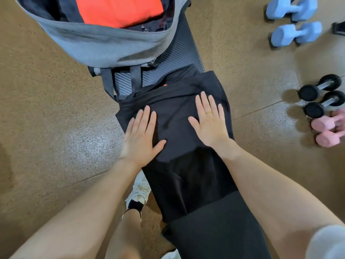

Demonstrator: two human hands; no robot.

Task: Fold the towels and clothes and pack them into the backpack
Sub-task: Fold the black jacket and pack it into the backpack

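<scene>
My left hand (140, 136) flat, palm down, fingers straight and slightly spread, thumb angled out to the right, my right hand (209, 120) flat beside it, fingers straight, ring on one finger, no grip taken, both bare forearms reaching forward

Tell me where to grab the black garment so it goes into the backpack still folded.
Grip the black garment by its two long side edges, left hand coming in from its left edge, right hand from its right. It lies flat in a narrow stack along the bench, so pinching all layers at both sides probably keeps the fold on the way to the backpack.
</scene>
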